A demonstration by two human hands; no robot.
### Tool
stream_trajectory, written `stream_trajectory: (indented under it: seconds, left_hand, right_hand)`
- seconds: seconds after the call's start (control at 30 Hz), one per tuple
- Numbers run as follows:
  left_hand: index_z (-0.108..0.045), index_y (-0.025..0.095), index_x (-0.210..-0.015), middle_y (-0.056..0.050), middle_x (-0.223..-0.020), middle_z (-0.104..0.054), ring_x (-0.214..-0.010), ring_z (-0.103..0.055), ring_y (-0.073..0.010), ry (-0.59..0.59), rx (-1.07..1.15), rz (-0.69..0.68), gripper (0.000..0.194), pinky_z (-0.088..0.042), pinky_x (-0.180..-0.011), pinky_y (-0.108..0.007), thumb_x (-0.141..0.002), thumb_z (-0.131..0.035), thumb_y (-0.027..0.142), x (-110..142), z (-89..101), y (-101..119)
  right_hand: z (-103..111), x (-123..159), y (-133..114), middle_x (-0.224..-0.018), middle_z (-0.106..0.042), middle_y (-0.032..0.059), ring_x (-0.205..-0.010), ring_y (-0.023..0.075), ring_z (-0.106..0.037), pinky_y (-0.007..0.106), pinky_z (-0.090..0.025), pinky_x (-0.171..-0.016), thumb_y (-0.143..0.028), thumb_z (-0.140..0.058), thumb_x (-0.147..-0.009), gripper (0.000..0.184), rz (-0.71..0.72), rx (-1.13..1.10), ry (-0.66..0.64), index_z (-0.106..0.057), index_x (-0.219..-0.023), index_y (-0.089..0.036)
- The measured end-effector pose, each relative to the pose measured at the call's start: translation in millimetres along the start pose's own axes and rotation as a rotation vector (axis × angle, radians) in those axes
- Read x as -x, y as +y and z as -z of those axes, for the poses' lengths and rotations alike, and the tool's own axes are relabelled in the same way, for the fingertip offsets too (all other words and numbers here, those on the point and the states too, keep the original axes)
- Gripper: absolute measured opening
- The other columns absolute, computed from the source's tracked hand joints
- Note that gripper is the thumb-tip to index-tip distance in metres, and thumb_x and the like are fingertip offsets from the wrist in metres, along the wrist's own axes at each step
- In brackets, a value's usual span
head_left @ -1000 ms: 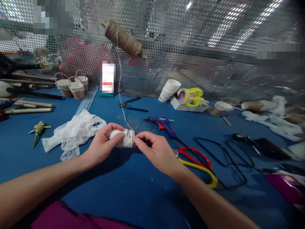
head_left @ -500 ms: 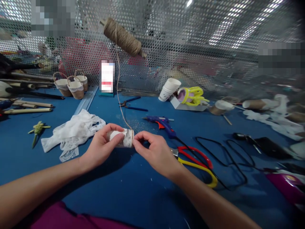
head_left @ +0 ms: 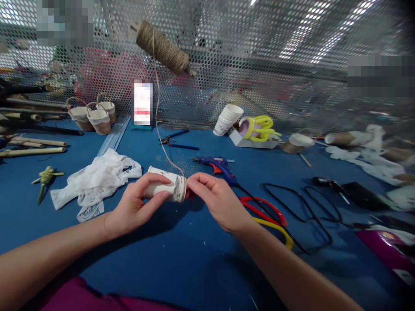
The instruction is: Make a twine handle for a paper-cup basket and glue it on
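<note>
My left hand [head_left: 134, 206] grips a small white paper cup [head_left: 164, 185] lying on its side just above the blue table [head_left: 181, 255], its base end pointing right. My right hand [head_left: 217, 199] pinches at that base end, fingers pressed against the rim, where brown twine [head_left: 162, 144] arrives. The twine runs up to a spool [head_left: 161, 47] fixed on the perforated metal screen. A band of twine or lace wraps the cup near its base.
White lace cloth [head_left: 95, 179] lies left of the cup. A blue glue gun [head_left: 218, 165], red-and-yellow scissors [head_left: 269, 218] and black cable [head_left: 301, 211] lie right. Small finished baskets [head_left: 95, 117], stacked paper cups [head_left: 227, 119], pliers [head_left: 177, 140] and bamboo sticks [head_left: 32, 147] sit further back.
The left hand has turned and shifted its grip so more of the cup shows. The right hand's fingers stay pinched at the cup's base, moved slightly up and right.
</note>
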State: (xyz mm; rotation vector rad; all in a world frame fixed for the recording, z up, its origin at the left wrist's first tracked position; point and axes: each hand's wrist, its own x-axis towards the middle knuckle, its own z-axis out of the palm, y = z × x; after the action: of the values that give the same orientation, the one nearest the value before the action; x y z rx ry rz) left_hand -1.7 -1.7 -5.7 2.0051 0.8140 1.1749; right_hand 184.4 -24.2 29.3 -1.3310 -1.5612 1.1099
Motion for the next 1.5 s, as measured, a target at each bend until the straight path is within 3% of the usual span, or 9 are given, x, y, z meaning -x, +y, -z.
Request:
stream_trajectory:
  seconds: [0.27,0.5,0.6,0.8,0.93,1.1,1.33,1.43,1.5]
  left_hand:
    - [-0.053,0.019,-0.107,-0.005,-0.098,-0.062,-0.079,-0.058,-0.0126,-0.061,0.096,0.038,0.028,-0.046,-0.066,-0.020,-0.080,-0.059,0.020,-2,1.5,-2]
    - [-0.057,0.019,-0.104,-0.001,-0.081,-0.063,-0.066,-0.057,-0.0104,-0.081,0.654,0.482,0.031,-0.046,-0.059,-0.019,-0.074,-0.064,0.026,-24,11.9,2]
    - [-0.061,0.017,-0.095,-0.001,-0.079,-0.064,-0.062,-0.057,-0.0088,-0.095,0.703,0.561,0.024,-0.046,-0.058,-0.018,-0.072,-0.065,0.022,-26,11.0,3]
    - [-0.062,0.018,-0.099,-0.003,-0.090,-0.066,-0.071,-0.059,-0.0105,-0.146,0.531,0.452,0.024,-0.047,-0.066,-0.021,-0.075,-0.062,0.023,-20,7.2,6]
    - [-0.056,0.017,-0.112,-0.006,-0.099,-0.065,-0.080,-0.060,-0.0134,-0.224,0.409,0.321,0.035,-0.048,-0.070,-0.023,-0.077,-0.060,0.022,-14,6.0,8]
    - [-0.052,0.016,-0.116,-0.008,-0.106,-0.063,-0.086,-0.060,-0.0147,-0.231,0.279,0.232,0.038,-0.049,-0.074,-0.023,-0.079,-0.057,0.021,-12,4.8,8]
    - [-0.057,0.014,-0.100,-0.006,-0.089,-0.066,-0.068,-0.059,-0.0127,-0.193,0.239,0.351,0.026,-0.048,-0.060,-0.022,-0.079,-0.057,0.028,-13,4.1,9]
    - [-0.058,0.015,-0.099,-0.007,-0.091,-0.067,-0.068,-0.060,-0.0136,-0.170,0.282,0.393,0.026,-0.049,-0.059,-0.022,-0.078,-0.058,0.031,-12,4.8,10]
    - [-0.060,0.017,-0.097,-0.006,-0.088,-0.068,-0.067,-0.061,-0.0142,-0.145,0.287,0.386,0.024,-0.048,-0.058,-0.022,-0.078,-0.057,0.032,-12,5.0,10]
  right_hand:
    - [1,4,-2,-0.068,-0.057,-0.0005,-0.063,0.0112,-0.052,0.024,-0.042,-0.061,-0.025,-0.051,-0.078,0.009,0.052,0.068,0.014,-0.054,-0.074,-0.018]
    - [-3,8,-4,-0.067,-0.056,-0.0010,-0.060,0.0105,-0.049,0.023,-0.040,-0.056,-0.022,-0.049,-0.080,0.008,0.201,0.296,0.017,-0.053,-0.073,-0.018]
    - [-2,9,-6,-0.070,-0.059,-0.0005,-0.063,0.0115,-0.051,0.024,-0.042,-0.060,-0.021,-0.050,-0.080,0.008,0.249,0.400,-0.032,-0.055,-0.074,-0.019]
    - [11,0,-8,-0.081,-0.063,0.0033,-0.078,0.0155,-0.058,0.028,-0.045,-0.072,-0.026,-0.047,-0.086,0.015,0.218,0.412,0.148,-0.058,-0.080,-0.019]
    - [9,-6,-7,-0.093,-0.064,0.0054,-0.090,0.0160,-0.058,0.031,-0.044,-0.084,-0.023,-0.046,-0.087,0.018,0.272,0.328,0.022,-0.063,-0.082,-0.019]
    - [-1,-5,-5,-0.100,-0.063,0.0066,-0.095,0.0155,-0.058,0.031,-0.044,-0.088,-0.020,-0.052,-0.084,0.016,0.293,0.301,0.001,-0.067,-0.087,-0.017]
    - [12,-3,-10,-0.102,-0.064,0.0055,-0.100,0.0157,-0.057,0.033,-0.043,-0.091,-0.024,-0.047,-0.087,0.021,0.304,0.402,-0.009,-0.066,-0.092,-0.020]
    - [38,-12,-6,-0.102,-0.065,0.0068,-0.095,0.0178,-0.059,0.033,-0.044,-0.086,-0.028,-0.045,-0.087,0.023,0.184,0.615,0.208,-0.064,-0.095,-0.018]
    - [59,-21,4,-0.102,-0.065,0.0096,-0.089,0.0203,-0.060,0.034,-0.045,-0.080,-0.027,-0.047,-0.084,0.024,-0.072,0.878,0.322,-0.063,-0.098,-0.017]
